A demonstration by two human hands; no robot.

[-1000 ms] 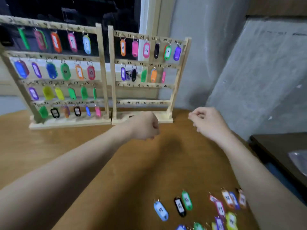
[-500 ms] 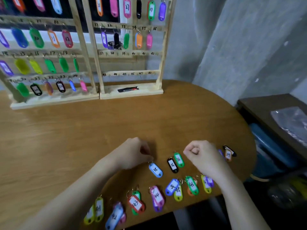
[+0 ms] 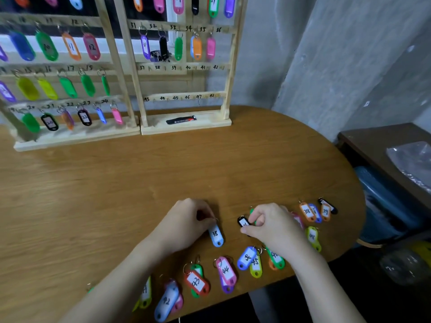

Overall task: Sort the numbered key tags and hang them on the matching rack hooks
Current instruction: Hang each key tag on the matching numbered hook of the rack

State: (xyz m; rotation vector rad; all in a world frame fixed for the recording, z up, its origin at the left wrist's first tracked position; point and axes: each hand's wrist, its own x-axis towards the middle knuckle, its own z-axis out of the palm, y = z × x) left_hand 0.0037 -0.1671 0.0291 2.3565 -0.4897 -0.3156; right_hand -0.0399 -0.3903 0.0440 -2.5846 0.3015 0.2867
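- Left hand [image 3: 186,223] is low on the wooden table [image 3: 98,183], fingers curled, pinching the ring end of a light-blue key tag [image 3: 216,235]. The tag lies flat on the table and extends from the fingertips toward the near edge; its label reads roughly "38".
- Right hand [image 3: 271,226] is just right of it, fingers curled around a black key tag [image 3: 242,222] with a white label; number mostly covered, unreadable. A green tag [image 3: 252,212] shows at the fingertips; cannot tell whether the hand grips it too.
- The two held tags sit close together, with a small gap of bare table between them.
- Loose tags are scattered along the near table edge, around and under the wrists:
- red "43" tag [image 3: 196,281] on top of a green one
- pink "44" tag [image 3: 225,271] over a purple one
- blue tag [image 3: 246,258] overlapping a yellow-green "45" tag [image 3: 255,266]
- pale-blue "42" tag [image 3: 166,300] near the left forearm
- Right of the right hand: orange "38" tag [image 3: 307,212], orange "39" tag [image 3: 325,212], yellow-green tag [image 3: 313,237].
- Two wooden key racks stand side by side at the far table edge. Left rack [image 3: 77,136] is filled on its visible rows, 10–24 readable. Right rack [image 3: 186,125] has tags on row 31–36; rows 37–42 and 43–48 are bare hooks.
- A small black-and-red object [image 3: 181,119] lies on the right rack's base.
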